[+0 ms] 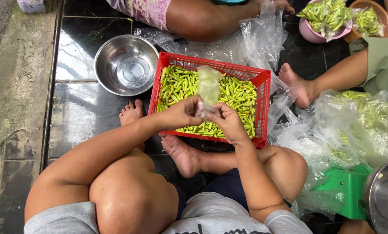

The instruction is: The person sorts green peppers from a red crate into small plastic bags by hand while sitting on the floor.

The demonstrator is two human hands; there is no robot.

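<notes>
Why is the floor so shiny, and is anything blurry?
In the head view, daylight glares off the wet black tiles and the steel bowl; the clear bag in both hands looks hazy; chillies stay sharp; edges bend slightly.

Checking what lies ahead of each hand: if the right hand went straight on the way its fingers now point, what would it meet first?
The right hand points up-left toward the small clear bag it already pinches with the left hand. Beyond that probably come the green chillies in the red crate, though depth is unclear.

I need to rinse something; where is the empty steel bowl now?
In the head view, the steel bowl sits on the dark tiled floor at upper left, just left of the red crate.
</notes>
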